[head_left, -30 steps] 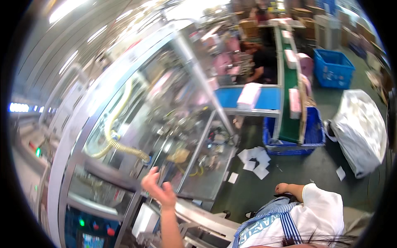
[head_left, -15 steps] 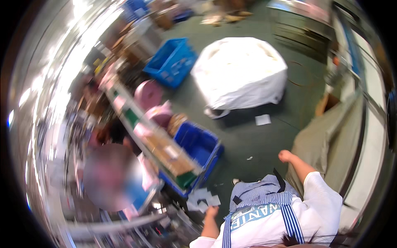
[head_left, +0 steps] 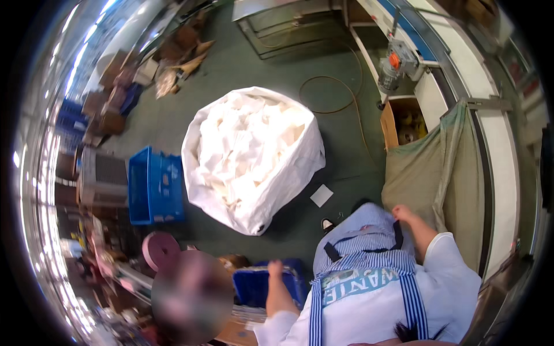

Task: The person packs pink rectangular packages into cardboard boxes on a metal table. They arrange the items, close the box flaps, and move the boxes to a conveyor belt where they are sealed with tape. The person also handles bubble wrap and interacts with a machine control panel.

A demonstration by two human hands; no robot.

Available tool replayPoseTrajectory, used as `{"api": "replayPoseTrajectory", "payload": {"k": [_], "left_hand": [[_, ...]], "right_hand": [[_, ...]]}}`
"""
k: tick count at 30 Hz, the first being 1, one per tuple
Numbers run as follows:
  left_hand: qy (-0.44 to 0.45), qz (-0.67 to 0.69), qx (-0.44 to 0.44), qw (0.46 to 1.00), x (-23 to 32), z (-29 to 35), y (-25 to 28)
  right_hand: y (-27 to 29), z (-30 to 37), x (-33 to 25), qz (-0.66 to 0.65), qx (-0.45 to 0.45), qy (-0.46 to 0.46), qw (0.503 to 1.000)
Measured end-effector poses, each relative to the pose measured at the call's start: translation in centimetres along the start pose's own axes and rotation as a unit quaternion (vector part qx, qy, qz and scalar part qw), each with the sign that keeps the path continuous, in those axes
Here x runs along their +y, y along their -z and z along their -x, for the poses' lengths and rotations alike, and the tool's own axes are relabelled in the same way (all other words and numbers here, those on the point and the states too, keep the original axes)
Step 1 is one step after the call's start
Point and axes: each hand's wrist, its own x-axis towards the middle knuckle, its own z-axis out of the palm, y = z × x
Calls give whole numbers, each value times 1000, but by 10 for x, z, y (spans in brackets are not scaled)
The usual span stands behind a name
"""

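Note:
My left hand (head_left: 275, 267) hangs over the dark blue crate (head_left: 249, 286) at the lower middle; its fingers are too small and blurred to make out. My right hand (head_left: 399, 213) is beside my striped apron (head_left: 363, 228), fingers curled in, with nothing visible in them. Ahead to the left stands a large white bulk sack (head_left: 283, 190), filled with crumpled white pieces (head_left: 245, 141). A white sheet (head_left: 321, 195) lies on the floor between the sack and my shoe (head_left: 327, 224).
A light blue crate (head_left: 156, 184) stands left of the sack. Pink rolls (head_left: 160, 251) and a blurred-out person (head_left: 193, 297) are at lower left. On the right, a drab cloth (head_left: 424, 173) hangs by a cardboard box (head_left: 404, 121). A hose (head_left: 329, 109) loops across the floor.
My view has turned to the right, so the sack and crates appear farther left, and the sack closer. My left hand has left the white paper scraps and is over the dark blue crate.

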Motion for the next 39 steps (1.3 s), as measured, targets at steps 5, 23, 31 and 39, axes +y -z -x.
{"api": "replayPoseTrajectory", "payload": {"k": [5,23,31,39], "left_hand": [[-152,205,151,955,228,-170,184],[-95,-88,-295,947,514,-258,18],[-43,-5,-93,995,754,-466,153],[-176,479,45,859,979,-639,446]], "right_hand": [[12,-65,111,429,29,347,834],[371,-565,-554,76,101,172,977],[390,-688,-642,170,-6,94,981],[330,-902,-689,381,-216,-4,899]]}}
